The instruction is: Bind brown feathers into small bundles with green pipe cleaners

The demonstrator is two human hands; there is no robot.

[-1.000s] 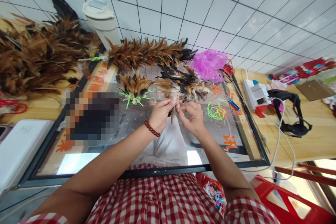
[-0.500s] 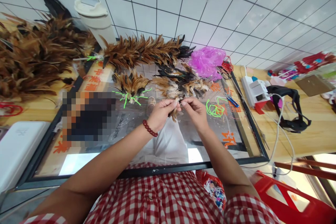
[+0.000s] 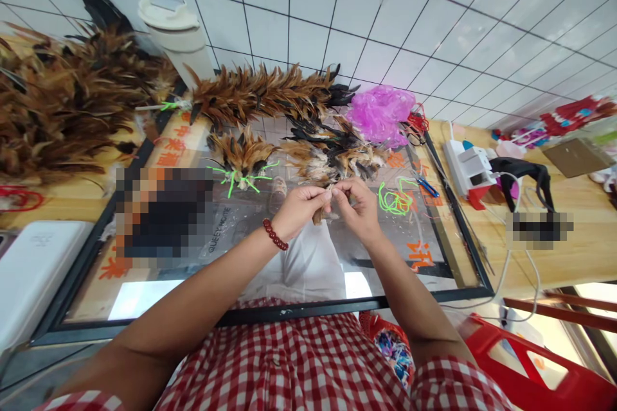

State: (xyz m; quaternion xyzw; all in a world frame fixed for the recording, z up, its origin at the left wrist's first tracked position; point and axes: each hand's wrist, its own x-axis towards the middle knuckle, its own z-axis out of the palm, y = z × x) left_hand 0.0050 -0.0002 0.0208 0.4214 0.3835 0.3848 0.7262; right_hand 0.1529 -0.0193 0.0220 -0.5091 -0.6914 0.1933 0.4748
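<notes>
Fingertips meeting, the left hand [image 3: 301, 209] and right hand [image 3: 355, 205] both have their grip pinched on a small feather tuft [image 3: 320, 214], soft-looking, dull brown with paler tan, its upper end hidden. It hangs over the middle of the counter [image 3: 443, 279]; toward the far edge lie brown, black and cream feathers [image 3: 332, 157], a green-tied bunch [image 3: 241, 154] to their left.

Both hands [image 3: 297, 210] [image 3: 357, 209] nearly meet, fingers curled, forearms [image 3: 193, 289] [image 3: 403, 289] angled inward.
</notes>
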